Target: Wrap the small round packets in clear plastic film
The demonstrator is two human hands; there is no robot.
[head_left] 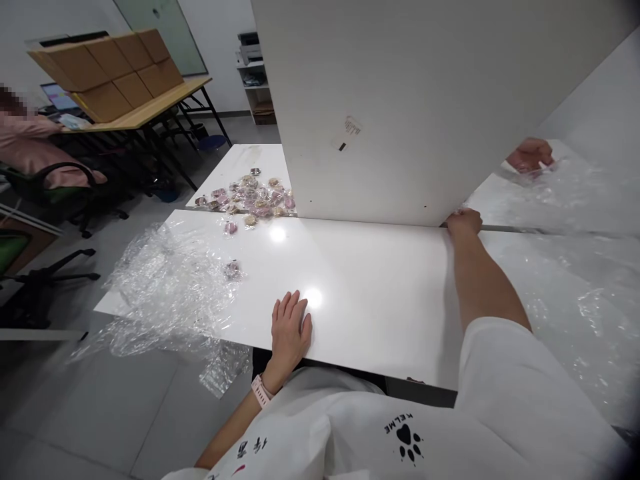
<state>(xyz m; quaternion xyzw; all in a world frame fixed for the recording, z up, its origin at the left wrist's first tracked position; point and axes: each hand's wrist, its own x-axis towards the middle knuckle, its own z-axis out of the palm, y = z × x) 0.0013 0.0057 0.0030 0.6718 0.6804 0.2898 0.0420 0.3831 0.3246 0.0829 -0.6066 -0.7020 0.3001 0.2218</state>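
Observation:
My left hand [290, 328] lies flat on the near part of the white table [370, 287], fingers stretched out and nothing in it. A large white panel [390, 120] stands upright across the table, with a small label [350, 130] on its face. My right arm reaches forward to the panel's lower right corner. There my right hand [465, 220] is closed, its fingers curled and partly hidden beside the panel edge; what they hold cannot be made out. Left of the panel lies a pile of small wrapped pieces [260, 197]. One wrapped piece [233, 270] lies apart, closer to my left hand.
Crumpled clear plastic wrap [170, 287] hangs over the table's left edge. More clear plastic [575, 193] covers the right side, beside another person's hand [531, 157] behind the panel. At far left, a person in pink [30, 147] sits near a desk with cardboard boxes [115, 73].

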